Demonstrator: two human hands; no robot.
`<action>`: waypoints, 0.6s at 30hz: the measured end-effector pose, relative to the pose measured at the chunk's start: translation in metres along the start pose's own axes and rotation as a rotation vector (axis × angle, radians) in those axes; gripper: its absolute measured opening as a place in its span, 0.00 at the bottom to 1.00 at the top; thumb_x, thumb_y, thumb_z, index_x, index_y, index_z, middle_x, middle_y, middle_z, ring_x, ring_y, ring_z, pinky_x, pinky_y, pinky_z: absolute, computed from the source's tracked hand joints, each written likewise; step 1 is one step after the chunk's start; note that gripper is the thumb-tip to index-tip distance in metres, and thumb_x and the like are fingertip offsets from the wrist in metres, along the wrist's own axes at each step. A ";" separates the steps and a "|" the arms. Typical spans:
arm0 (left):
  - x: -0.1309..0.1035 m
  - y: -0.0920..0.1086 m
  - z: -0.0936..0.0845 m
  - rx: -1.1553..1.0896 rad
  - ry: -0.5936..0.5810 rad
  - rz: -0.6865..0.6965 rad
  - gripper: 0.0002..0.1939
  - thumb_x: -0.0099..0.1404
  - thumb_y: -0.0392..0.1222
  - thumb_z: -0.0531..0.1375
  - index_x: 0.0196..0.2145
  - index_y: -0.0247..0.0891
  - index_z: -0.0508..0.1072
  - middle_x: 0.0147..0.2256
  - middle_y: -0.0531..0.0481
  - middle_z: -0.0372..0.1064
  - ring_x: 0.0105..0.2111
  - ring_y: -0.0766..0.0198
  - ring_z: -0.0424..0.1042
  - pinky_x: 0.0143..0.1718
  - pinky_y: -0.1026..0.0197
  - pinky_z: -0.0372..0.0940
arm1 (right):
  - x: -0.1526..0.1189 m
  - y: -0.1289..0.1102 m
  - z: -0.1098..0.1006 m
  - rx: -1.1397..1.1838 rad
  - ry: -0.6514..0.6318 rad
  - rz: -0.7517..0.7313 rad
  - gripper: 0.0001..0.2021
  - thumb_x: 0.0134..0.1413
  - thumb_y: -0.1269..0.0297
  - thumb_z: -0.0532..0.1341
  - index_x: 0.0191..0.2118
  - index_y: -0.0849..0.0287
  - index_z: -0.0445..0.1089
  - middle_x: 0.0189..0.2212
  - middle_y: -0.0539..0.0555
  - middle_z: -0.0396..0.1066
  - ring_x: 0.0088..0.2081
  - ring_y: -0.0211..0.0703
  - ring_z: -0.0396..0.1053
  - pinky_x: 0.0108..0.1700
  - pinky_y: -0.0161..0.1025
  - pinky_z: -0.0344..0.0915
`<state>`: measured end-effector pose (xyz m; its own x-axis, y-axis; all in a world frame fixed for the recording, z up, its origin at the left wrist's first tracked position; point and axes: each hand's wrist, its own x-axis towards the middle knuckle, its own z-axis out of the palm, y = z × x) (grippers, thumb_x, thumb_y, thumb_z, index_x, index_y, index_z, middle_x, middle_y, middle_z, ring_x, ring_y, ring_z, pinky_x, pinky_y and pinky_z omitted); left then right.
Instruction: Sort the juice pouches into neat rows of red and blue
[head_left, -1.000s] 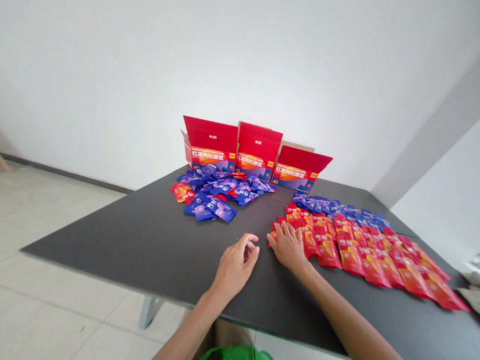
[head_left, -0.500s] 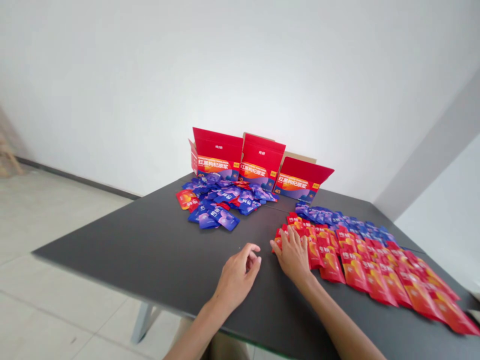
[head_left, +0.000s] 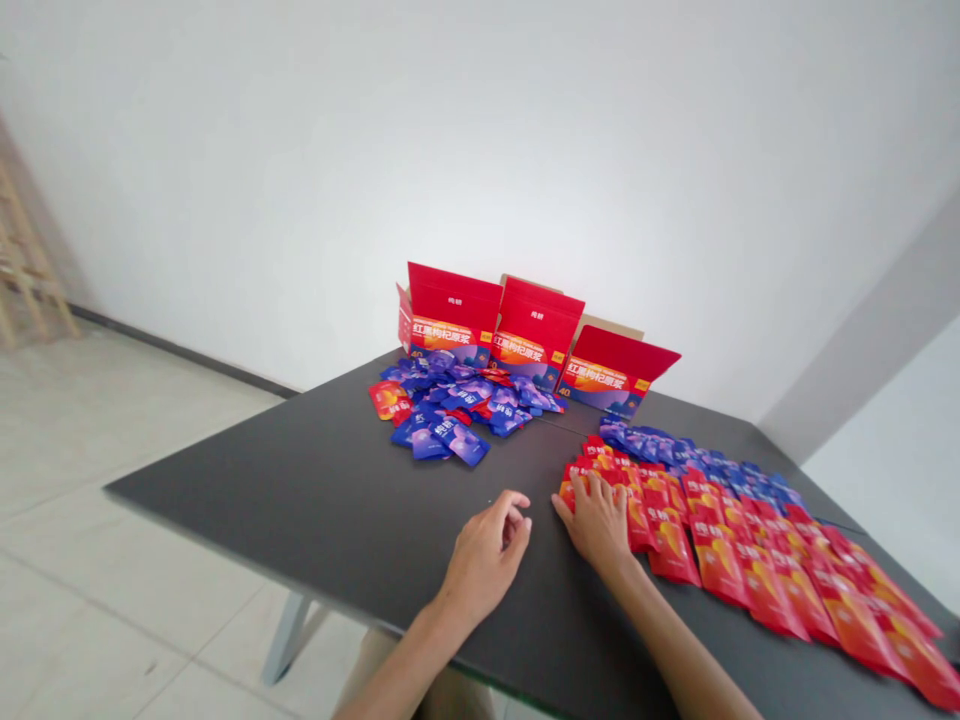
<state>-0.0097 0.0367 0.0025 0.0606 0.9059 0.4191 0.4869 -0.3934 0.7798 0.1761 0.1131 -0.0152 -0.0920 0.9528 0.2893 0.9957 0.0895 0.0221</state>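
Note:
My left hand (head_left: pixel 486 560) hovers over or rests on the dark table, its fingers loosely curled and a gap left between thumb and fingertips; nothing shows in it. To its right, my right hand (head_left: pixel 600 522) lies on the near-left end of the red sachets (head_left: pixel 716 560), fingers spread and touching the printed pouches. These sachets overlap in slanting rows. Behind them runs a row of blue-purple sachets (head_left: pixel 701 460). A mixed heap of mostly blue sachets (head_left: pixel 459 436), with a few red ones among them, sits farther off, beyond my left hand.
Three red printed cartons stand behind the heap with flaps raised: a left carton (head_left: pixel 450 335), a middle carton (head_left: pixel 529 350) and a right carton (head_left: pixel 604 385). The dark table (head_left: pixel 300 490) ends at a near-left edge. A white wall (head_left: pixel 480 130) rises behind; a wooden frame (head_left: pixel 30 260) stands far left.
The whole view has shifted a little, so the table and its contents appear slightly farther right and lower. My right hand stays on the red sachets; my left hand keeps its loose curl.

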 end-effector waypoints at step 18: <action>-0.001 -0.005 0.002 -0.136 0.408 0.004 0.11 0.69 0.36 0.53 0.48 0.40 0.67 0.43 0.46 0.71 0.44 0.58 0.72 0.46 0.57 0.67 | 0.054 -0.078 -0.051 0.522 -0.097 -0.184 0.15 0.65 0.56 0.56 0.49 0.59 0.70 0.46 0.57 0.72 0.45 0.45 0.72 0.46 0.43 0.68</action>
<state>-0.0104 0.0378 -0.0026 -0.3003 0.7789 0.5505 0.3662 -0.4388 0.8206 0.0938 0.1424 0.0474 -0.2885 0.9281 0.2355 0.8311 0.3649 -0.4197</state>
